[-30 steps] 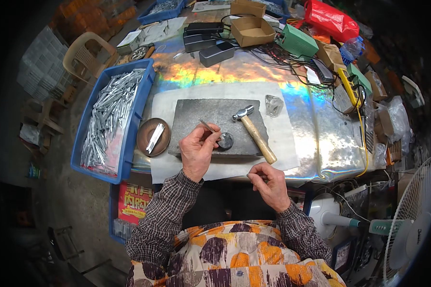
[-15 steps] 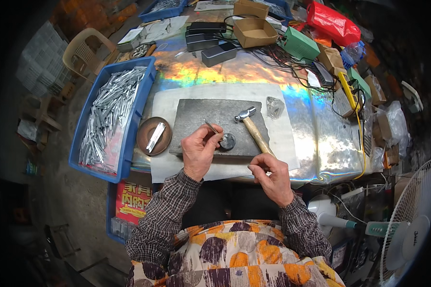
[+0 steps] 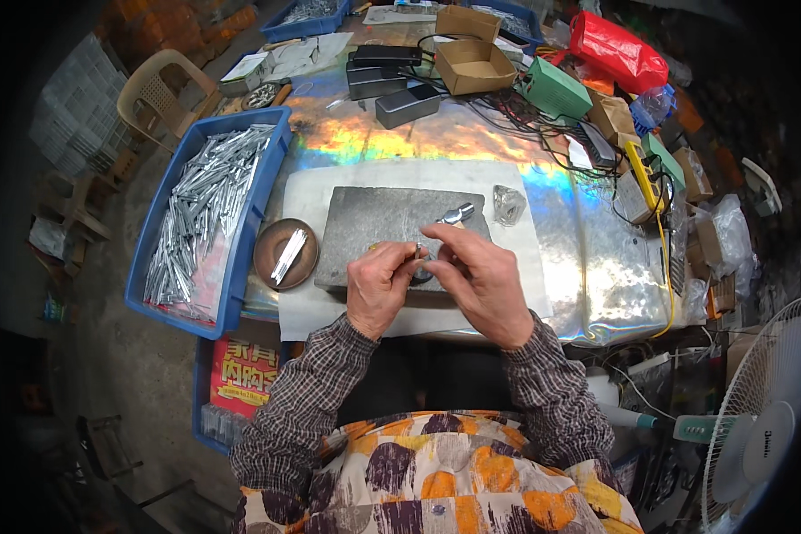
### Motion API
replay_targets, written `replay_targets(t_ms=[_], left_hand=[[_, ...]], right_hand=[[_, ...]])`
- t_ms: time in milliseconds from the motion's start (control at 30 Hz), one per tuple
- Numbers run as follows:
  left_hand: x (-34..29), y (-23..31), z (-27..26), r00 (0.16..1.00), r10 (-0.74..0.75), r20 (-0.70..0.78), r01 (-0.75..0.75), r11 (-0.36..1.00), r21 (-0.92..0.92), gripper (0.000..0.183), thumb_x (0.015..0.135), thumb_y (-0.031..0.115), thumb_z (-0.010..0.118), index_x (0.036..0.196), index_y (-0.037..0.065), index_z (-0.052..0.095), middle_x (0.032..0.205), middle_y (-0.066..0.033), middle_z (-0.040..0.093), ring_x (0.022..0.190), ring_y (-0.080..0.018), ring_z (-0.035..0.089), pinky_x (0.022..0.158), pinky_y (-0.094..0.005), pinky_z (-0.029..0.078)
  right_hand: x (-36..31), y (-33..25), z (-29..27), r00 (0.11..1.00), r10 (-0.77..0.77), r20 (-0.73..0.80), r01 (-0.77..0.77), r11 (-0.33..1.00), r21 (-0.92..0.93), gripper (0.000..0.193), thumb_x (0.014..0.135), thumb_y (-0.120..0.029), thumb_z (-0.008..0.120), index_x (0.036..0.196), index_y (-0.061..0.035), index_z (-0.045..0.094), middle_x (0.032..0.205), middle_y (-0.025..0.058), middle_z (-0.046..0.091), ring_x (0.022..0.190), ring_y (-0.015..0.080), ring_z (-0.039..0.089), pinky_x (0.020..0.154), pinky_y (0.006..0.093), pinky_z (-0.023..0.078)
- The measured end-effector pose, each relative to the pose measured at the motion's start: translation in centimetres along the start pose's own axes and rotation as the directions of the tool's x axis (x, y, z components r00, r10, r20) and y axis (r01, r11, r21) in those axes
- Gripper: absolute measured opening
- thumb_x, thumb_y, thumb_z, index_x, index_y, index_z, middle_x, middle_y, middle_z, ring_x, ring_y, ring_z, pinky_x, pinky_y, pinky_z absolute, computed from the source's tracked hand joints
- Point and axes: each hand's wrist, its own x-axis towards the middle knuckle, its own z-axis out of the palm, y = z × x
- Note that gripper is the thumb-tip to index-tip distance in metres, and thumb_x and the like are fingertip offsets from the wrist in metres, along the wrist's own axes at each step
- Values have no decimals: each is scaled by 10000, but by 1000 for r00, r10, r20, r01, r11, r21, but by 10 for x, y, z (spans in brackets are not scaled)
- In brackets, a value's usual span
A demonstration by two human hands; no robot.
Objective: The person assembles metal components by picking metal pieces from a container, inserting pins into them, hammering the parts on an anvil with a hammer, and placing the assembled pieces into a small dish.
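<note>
Over the near edge of a grey stone block (image 3: 360,218), my left hand (image 3: 378,289) pinches a thin metal piece (image 3: 419,251), mostly hidden by the fingers. My right hand (image 3: 485,280) meets it there, its index finger raised and its thumb tip by the piece. Whatever those fingers pinch is too small to make out. Below the fingertips a round dark metal block (image 3: 423,274) shows in part. A ball-peen hammer (image 3: 457,214) lies on the stone, its wooden handle mostly covered by my right hand.
Left of the stone, a round brown dish (image 3: 265,258) holds several silvery strips (image 3: 289,256). A blue tray (image 3: 280,160) full of similar metal pieces stands farther left. A small clear plastic bag (image 3: 508,205) lies on the white sheet (image 3: 529,258). Boxes and cables (image 3: 507,111) crowd the back.
My right hand has moved left and up from the sheet's near edge to meet my left hand, covering the hammer handle. The metal piece in my left hand now stands more upright.
</note>
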Motion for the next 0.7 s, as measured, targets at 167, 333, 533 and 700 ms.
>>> replay_targets(t_ms=[167, 333, 533, 700], left_hand=[[-3, -3, 2, 999, 45, -25, -43, 995, 91, 181, 730, -15, 638, 902, 39, 626, 809, -137, 632, 738, -304, 623, 625, -362, 487], [-4, 0, 2, 999, 30, -20, -28, 998, 64, 197, 725, -21, 631, 910, 48, 632, 814, -125, 639, 751, -299, 626, 639, -356, 496], [-5, -3, 8, 994, 71, -87, -67, 996, 53, 235, 695, -54, 608, 905, 45, 649, 810, -109, 649, 737, -267, 638, 646, -319, 501], [-7, -1, 9, 997, -12, -80, 14, 1000, 21, 227, 726, -51, 607, 935, 31, 643, 840, -108, 658, 739, -235, 653, 652, -311, 514]], right_hand=[[11, 5, 9, 971, -223, 84, 235, 954, -186, 162, 770, -51, 655, 899, -17, 565, 774, 129, 583, 677, 297, 600, 556, 360, 462], [3, 6, 16, 967, -250, 56, 256, 937, -239, 116, 782, -30, 626, 856, -16, 539, 736, 126, 544, 661, 301, 583, 551, 367, 454], [-21, 22, 30, 886, -464, -28, 424, 831, -361, 158, 742, 1, 629, 888, 6, 568, 808, 137, 590, 661, 274, 602, 543, 342, 471], [-38, 26, 35, 881, -469, -62, 405, 815, -415, 205, 726, 18, 632, 927, 44, 599, 936, 191, 629, 720, 273, 638, 575, 330, 504]])
